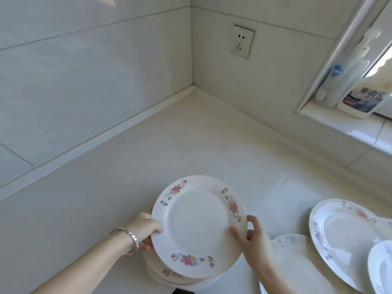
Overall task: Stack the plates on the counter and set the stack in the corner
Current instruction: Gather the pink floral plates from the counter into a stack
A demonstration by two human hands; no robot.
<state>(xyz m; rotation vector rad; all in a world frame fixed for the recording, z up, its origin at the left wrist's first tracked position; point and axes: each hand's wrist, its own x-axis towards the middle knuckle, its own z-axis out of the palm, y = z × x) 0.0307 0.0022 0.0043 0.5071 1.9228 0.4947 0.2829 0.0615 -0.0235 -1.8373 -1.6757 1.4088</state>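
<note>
— Plates first: where are they in the frame?

— Low in the middle, a stack of plates (169,274) sits on the pale worktop (127,177), and the top plate (198,227), white with pink flower sprays on its rim, is tilted above the rest.

— Who has hold of it?

— Both hands. The left hand (144,230), with a silver bracelet (129,240) on the wrist, has its grip closed on the plate's left edge, thumb on the rim. The right hand (252,236) has its grip closed on the right edge, thumb on top and fingers curled under.

— Any other plates?

— Three more at the lower right of the frame: a large flowered plate (343,240), a paler plate (297,262) partly behind the right hand, and a plate cut off by the corner (381,268). Whether they overlap or merely touch, I cannot tell.

— And the corner?

— At the upper middle, where the two tiled walls meet the worktop (192,88), well apart from the stack. A wall socket (241,41) sits on the wall just right of it. At the upper right, two bottles (360,96) stand on a window sill (350,128).
</note>
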